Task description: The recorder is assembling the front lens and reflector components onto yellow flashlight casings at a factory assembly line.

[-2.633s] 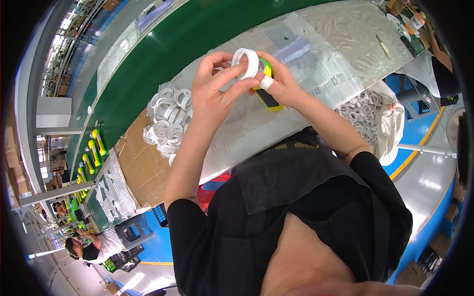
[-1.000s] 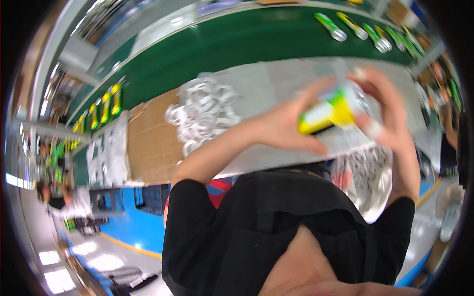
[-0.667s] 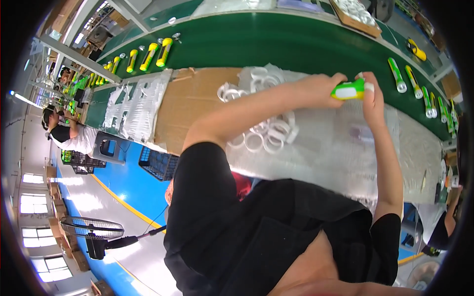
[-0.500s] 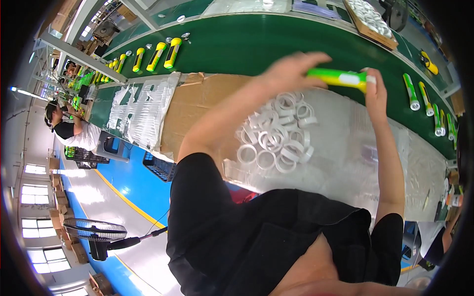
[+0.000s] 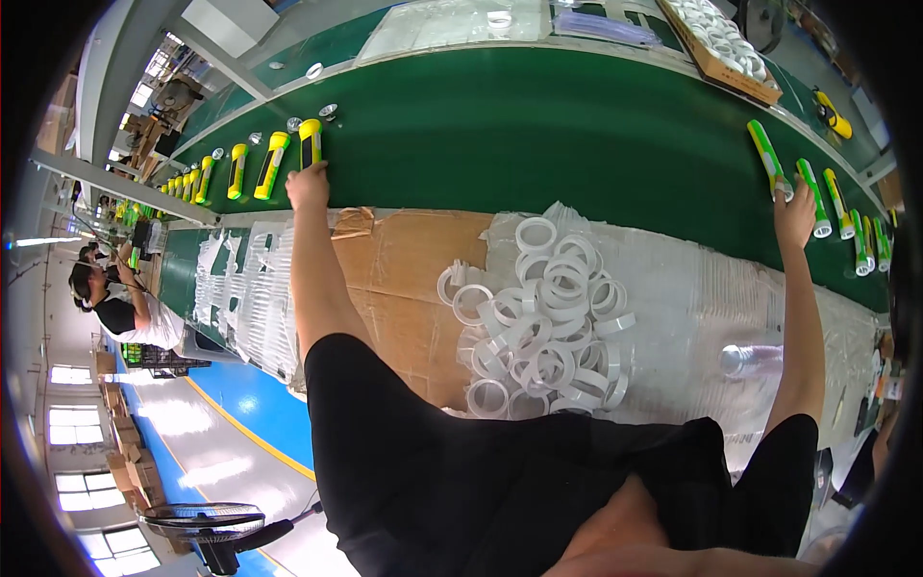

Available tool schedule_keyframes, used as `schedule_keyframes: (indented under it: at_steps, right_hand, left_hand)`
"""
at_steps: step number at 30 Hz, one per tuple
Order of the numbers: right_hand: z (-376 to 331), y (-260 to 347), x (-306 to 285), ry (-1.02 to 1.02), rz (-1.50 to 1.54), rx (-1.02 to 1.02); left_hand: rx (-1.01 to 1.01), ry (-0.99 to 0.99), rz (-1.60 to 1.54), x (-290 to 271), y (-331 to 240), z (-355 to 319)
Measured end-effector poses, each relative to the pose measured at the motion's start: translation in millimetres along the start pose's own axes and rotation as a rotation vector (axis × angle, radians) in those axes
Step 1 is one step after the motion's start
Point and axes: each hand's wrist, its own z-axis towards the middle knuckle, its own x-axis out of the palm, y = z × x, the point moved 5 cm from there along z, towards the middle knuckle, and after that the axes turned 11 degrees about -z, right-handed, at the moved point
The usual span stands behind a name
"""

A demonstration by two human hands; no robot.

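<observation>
On the far left of the green belt, my left hand [image 5: 308, 187] is closed around the near end of a yellow flashlight [image 5: 310, 144] with a dark panel. Beside its far end lies a small silver reflector cup [image 5: 329, 112]. My right hand [image 5: 794, 213], arm stretched out to the right, has its fingers closed at the lens end of a green flashlight [image 5: 764, 152] lying on the belt. Between my arms, a heap of white plastic rings [image 5: 553, 288] rests on cardboard and clear plastic film.
More yellow flashlights [image 5: 237, 171] line the belt [image 5: 538, 125] on the left; several green and yellow ones [image 5: 838, 204] lie at right. A carton of white parts [image 5: 721, 48] stands beyond the belt. A co-worker [image 5: 125, 298] sits far left, and a fan [image 5: 207, 524] stands lower left.
My hands have moved apart. The green flashlight, held in front of me before, now lies on the belt at right under my right hand. My left hand has reached left to a yellow one.
</observation>
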Motion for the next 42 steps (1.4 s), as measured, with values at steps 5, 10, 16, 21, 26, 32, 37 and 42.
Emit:
schedule_keyframes:
  at_steps: [5,10,16,21,26,32,37,42]
  right_hand:
    - [-50,74,-84,0.322,1.037,-0.125]
    - [-111,135,-154,0.766,1.707,0.017]
    - [-148,90,-231,0.743,2.1,0.714]
    - [-209,29,-250,0.721,2.109,0.637]
    - [-244,22,-299,0.95,2.14,0.294]
    - [-260,16,-310,0.996,2.134,0.098]
    - [-255,13,-307,0.957,1.965,0.171]
    - [-267,27,-297,1.0,2.031,0.12]
  left_hand:
    - [0.348,0.071,-0.77,-19,-141,-73]
    - [0.66,0.444,-1.137,-94,-306,-244]
    - [1.288,0.73,-0.933,-155,-365,-434]
    - [0.918,0.946,-1.181,-154,-401,-458]
    - [1.084,0.865,-1.492,-147,-446,-491]
    - [0.783,1.118,-1.737,-143,-441,-518]
    - [1.327,1.087,-1.286,-186,-435,-511]
    - [1.697,0.873,-1.023,-190,-435,-530]
